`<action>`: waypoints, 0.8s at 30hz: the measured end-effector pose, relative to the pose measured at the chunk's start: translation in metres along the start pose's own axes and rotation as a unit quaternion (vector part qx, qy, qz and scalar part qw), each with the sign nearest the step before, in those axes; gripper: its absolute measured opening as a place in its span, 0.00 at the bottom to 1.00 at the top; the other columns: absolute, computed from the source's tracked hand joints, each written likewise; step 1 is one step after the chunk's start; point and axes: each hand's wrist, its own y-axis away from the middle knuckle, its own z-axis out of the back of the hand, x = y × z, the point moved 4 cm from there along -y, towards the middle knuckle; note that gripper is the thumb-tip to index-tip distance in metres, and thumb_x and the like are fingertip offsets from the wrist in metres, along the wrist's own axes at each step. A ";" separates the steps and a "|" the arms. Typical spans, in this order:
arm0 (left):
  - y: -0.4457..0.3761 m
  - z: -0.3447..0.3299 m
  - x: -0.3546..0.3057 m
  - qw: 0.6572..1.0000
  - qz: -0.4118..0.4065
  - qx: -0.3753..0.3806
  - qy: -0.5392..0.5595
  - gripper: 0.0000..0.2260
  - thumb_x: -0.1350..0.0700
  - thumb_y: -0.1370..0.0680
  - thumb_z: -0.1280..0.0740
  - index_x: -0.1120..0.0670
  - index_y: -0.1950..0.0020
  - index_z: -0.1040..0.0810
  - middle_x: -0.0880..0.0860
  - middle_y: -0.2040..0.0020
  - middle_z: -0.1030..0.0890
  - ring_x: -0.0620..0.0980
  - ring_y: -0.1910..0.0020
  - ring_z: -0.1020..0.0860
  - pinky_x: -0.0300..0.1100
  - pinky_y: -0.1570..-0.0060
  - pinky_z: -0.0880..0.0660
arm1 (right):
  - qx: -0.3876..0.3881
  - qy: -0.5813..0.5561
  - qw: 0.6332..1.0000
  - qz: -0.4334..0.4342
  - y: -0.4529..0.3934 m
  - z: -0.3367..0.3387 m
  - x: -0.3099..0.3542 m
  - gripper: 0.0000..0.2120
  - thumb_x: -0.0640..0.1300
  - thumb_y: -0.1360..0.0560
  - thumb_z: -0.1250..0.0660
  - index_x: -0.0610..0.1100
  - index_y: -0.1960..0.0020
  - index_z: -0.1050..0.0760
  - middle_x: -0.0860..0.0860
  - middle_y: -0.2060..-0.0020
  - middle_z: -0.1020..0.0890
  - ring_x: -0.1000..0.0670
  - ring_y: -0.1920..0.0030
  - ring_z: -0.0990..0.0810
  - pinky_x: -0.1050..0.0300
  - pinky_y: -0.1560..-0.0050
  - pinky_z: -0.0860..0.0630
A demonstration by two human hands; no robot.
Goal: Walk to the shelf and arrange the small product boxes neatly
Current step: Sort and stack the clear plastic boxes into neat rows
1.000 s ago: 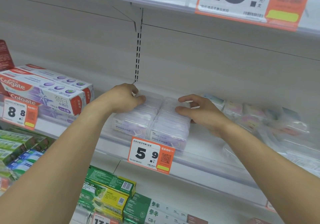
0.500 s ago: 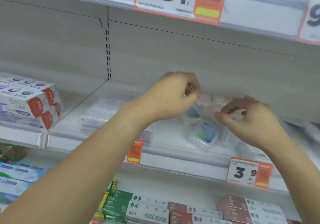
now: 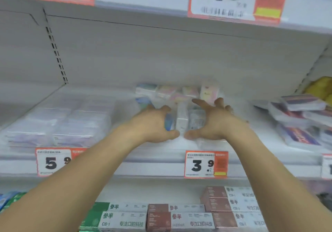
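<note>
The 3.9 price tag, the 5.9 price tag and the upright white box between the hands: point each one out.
3.9 tag (image 3: 199, 165), head view, on its white field by the digit 3.
5.9 tag (image 3: 51, 162), head view, on the digit 5.
White box (image 3: 181, 119), head view, on its front face between the two hands.
</note>
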 end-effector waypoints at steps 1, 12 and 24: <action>-0.004 -0.001 -0.001 1.000 0.011 0.002 -0.008 0.38 0.31 0.30 0.36 0.48 0.26 0.40 0.54 0.35 0.26 0.56 0.34 0.31 0.44 0.49 0.31 | -0.010 -0.012 1.000 0.011 -0.004 -0.001 0.002 0.53 0.69 0.39 0.26 0.67 0.23 0.52 0.45 0.28 0.43 0.38 0.29 0.39 0.45 0.36 0.31; -0.032 0.029 0.000 0.986 0.128 -0.077 0.072 0.15 0.42 0.29 0.30 0.52 0.53 0.20 0.50 0.55 0.17 0.50 0.52 0.21 0.44 0.56 0.26 | -0.167 -0.269 0.941 0.120 -0.010 -0.002 -0.063 0.16 0.47 0.29 0.25 0.52 0.43 0.22 0.55 0.42 0.25 0.61 0.56 0.21 0.64 0.56 0.26; -0.021 0.030 -0.018 0.967 0.069 -0.192 0.153 0.17 0.37 0.25 0.38 0.50 0.49 0.25 0.50 0.58 0.20 0.50 0.59 0.21 0.47 0.58 0.25 | -0.196 -0.318 0.923 0.096 0.006 0.015 -0.082 0.20 0.54 0.24 0.32 0.52 0.33 0.27 0.54 0.40 0.22 0.54 0.46 0.21 0.54 0.43 0.23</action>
